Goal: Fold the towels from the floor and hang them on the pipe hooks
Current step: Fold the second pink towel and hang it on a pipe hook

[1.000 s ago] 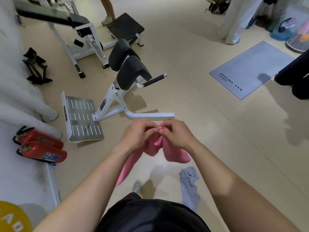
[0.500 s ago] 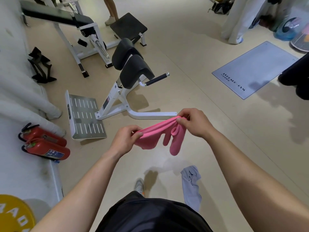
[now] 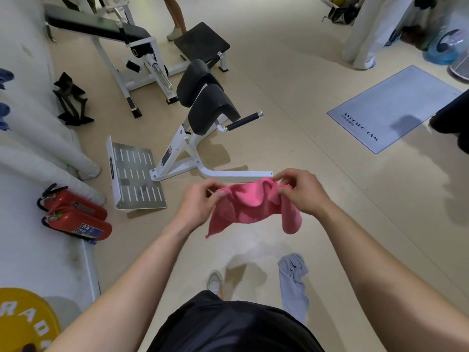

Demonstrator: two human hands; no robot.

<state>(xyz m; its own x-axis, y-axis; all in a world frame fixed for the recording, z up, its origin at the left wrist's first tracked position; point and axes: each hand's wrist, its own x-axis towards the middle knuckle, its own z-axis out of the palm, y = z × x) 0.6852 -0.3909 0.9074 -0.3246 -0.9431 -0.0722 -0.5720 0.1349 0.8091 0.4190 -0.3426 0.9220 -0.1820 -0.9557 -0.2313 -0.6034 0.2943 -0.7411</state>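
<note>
A pink towel (image 3: 250, 205) hangs in the air in front of me, stretched between both hands. My left hand (image 3: 200, 201) pinches its left top corner and my right hand (image 3: 300, 191) pinches its right top edge. The cloth sags in the middle, with one end drooping under my right hand. A crumpled light grey towel (image 3: 293, 280) lies on the beige floor near my shoe (image 3: 215, 282). White insulated pipes (image 3: 43, 158) run along the left wall; blue cloth (image 3: 5, 115) shows at the far left edge beside them.
A white back-extension bench (image 3: 200, 118) with a metal foot plate (image 3: 135, 174) stands just ahead. Two red fire extinguishers (image 3: 76, 219) lie by the wall. A weight bench (image 3: 106, 31), a grey gym mat (image 3: 390, 107), a yellow weight plate (image 3: 22, 323) and another person's legs (image 3: 175, 16) are around.
My hands, together at first on the bunched towel, have pulled apart. The pink towel is now spread wider between them, hanging as a sheet.
</note>
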